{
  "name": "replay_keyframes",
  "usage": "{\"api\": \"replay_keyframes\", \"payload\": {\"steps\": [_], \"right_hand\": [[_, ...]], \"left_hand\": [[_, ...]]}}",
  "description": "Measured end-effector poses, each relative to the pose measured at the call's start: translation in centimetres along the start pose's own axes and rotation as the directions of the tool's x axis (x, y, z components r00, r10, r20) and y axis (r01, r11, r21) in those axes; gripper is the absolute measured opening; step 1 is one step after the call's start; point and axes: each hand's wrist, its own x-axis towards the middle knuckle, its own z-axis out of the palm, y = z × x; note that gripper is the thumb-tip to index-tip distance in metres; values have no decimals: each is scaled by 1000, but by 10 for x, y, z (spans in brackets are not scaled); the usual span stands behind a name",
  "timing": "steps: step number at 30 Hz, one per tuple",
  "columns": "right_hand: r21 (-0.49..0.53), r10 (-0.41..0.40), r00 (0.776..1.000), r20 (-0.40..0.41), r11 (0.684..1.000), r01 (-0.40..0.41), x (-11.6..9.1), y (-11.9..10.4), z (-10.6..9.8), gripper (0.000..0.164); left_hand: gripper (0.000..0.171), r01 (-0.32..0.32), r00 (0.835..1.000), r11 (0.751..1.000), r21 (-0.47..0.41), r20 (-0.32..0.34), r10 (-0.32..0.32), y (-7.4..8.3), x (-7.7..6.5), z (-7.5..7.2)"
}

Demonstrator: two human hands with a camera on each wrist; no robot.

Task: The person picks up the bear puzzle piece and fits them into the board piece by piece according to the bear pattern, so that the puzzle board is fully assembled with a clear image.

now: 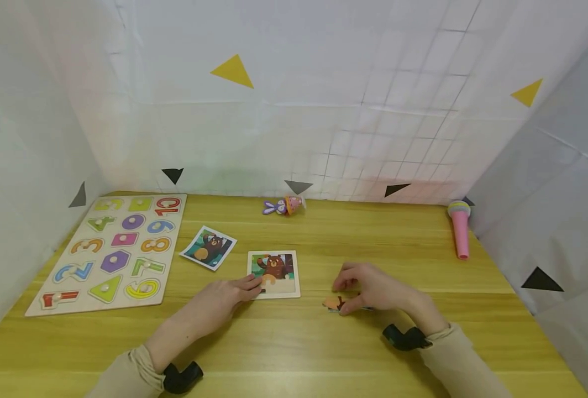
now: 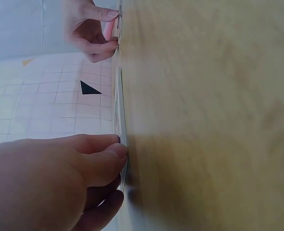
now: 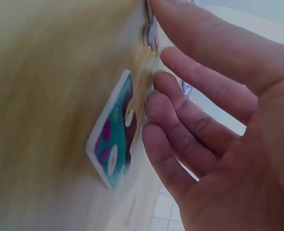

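Observation:
My left hand (image 1: 224, 301) grips the left edge of a square bear puzzle board (image 1: 297, 279), its thumb against the rim in the left wrist view. The board's upper part shows a brown bear; pale bare wood shows at the bottom. My right hand (image 1: 376, 287) arches low over loose puzzle pieces, fingers bent and thumb apart from them. Its thumb is at a tan-and-brown puzzle piece (image 1: 331, 302). In the right wrist view, a teal puzzle piece (image 3: 112, 137) with purple and white shapes lies by the fingertips.
A bear picture card (image 1: 209, 249) lies left of the board. Farther left is a wooden number-and-shape board (image 1: 95, 301). A small purple rabbit toy (image 1: 284, 206) lies at the back, and a pink toy microphone (image 1: 460, 229) at the right. White sheeting (image 1: 294, 143) encloses the table.

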Motion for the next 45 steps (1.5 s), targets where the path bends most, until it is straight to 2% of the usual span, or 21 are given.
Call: {"api": "replay_keyframes", "payload": {"steps": [7, 19, 31, 41, 45], "right_hand": [[-28, 0, 1000, -22, 1000, -1, 1, 1, 3, 30], [14, 9, 1000, -15, 1000, -9, 2, 0, 3, 20], [1, -78, 997, 7, 997, 78, 1, 0, 3, 17], [20, -80, 997, -2, 997, 80, 2, -4, 4, 19], [-29, -73, 997, -34, 997, 72, 9, -12, 7, 20]], "left_hand": [[38, 1, 1000, 1000, -7, -8, -1, 1, 0, 0], [37, 5, 1000, 1000, -10, -14, -5, 0, 0, 1], [37, 16, 1000, 1000, -25, -6, -16, 0, -1, 2], [36, 23, 1000, 999, -49, -5, -23, 0, 1, 3], [35, 25, 1000, 998, -60, -14, -26, -1, 1, 3]]}}
